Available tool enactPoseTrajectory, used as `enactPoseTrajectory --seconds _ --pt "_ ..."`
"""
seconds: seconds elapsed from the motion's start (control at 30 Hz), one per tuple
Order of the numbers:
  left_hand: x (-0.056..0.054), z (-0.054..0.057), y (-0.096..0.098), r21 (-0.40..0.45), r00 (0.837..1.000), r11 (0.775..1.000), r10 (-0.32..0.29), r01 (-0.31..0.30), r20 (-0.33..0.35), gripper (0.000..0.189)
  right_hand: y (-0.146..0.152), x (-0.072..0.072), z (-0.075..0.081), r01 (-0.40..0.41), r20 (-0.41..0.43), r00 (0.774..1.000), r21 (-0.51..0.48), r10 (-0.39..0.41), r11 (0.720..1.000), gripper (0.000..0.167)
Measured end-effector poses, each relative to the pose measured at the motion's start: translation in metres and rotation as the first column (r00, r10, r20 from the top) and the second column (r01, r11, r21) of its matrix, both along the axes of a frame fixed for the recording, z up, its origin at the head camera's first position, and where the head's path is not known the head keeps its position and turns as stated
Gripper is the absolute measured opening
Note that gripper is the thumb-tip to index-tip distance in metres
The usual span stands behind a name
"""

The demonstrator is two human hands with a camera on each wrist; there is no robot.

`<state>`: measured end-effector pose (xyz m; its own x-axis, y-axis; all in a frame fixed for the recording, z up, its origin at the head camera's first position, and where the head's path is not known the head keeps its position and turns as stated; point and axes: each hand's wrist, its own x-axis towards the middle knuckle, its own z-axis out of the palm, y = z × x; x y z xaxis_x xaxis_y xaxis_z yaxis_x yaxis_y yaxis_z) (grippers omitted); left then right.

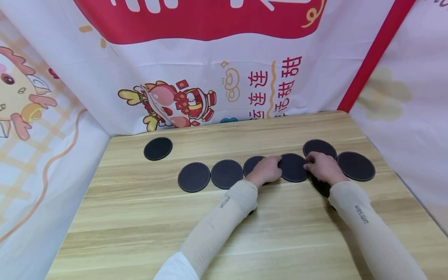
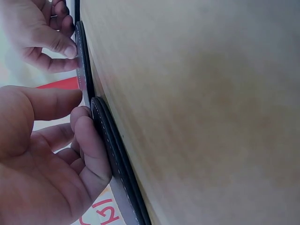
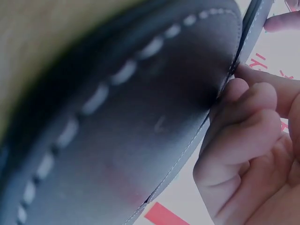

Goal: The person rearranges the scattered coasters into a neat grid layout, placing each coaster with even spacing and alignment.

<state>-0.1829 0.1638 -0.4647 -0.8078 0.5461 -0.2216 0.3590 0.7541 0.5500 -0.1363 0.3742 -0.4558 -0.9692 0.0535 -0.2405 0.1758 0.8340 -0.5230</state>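
Note:
A row of flat, round black coasters with stitched rims lies across the wooden table. My left hand (image 1: 266,170) is over the third coaster (image 1: 251,163) from the left, its loosely bent fingers resting on it. The thumb (image 2: 61,102) points at the gap before the fourth coaster (image 1: 294,168). On that coaster's right edge my right hand (image 1: 323,167) has its thumb and finger. Beneath the right hand is a lower coaster (image 1: 321,187), large in the right wrist view; an upper coaster (image 1: 316,147) shows just beyond the hand.
Two coasters, the leftmost of the row (image 1: 194,177) and its neighbour (image 1: 226,174), lie left of my hands. A separate coaster (image 1: 158,148) sits at the back left, and another (image 1: 356,166) at the right. Printed cloth (image 1: 196,58) hangs behind the table (image 1: 140,217).

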Motion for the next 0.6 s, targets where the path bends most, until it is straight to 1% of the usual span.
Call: enactPoseTrajectory --seconds 0.3,0.5,0.6 --pt "0.0014 0.0020 0.0004 -0.012 1.000 1.000 -0.002 0.002 -0.018 0.054 -0.0002 -0.0034 -0.0027 0.009 -0.008 1.000 0.053 -0.009 0.999 0.023" --pt "0.0035 0.0045 -0.0002 0.003 1.000 1.000 0.014 -0.014 0.002 0.054 0.0005 -0.0012 -0.0025 0.009 0.001 1.000 0.022 -0.009 1.000 0.022" --pt "0.0022 0.0067 -0.0033 0.040 1.000 0.999 0.005 -0.006 0.028 0.053 0.0011 0.0012 0.0018 -0.001 -0.022 1.000 0.015 0.002 1.000 0.023"
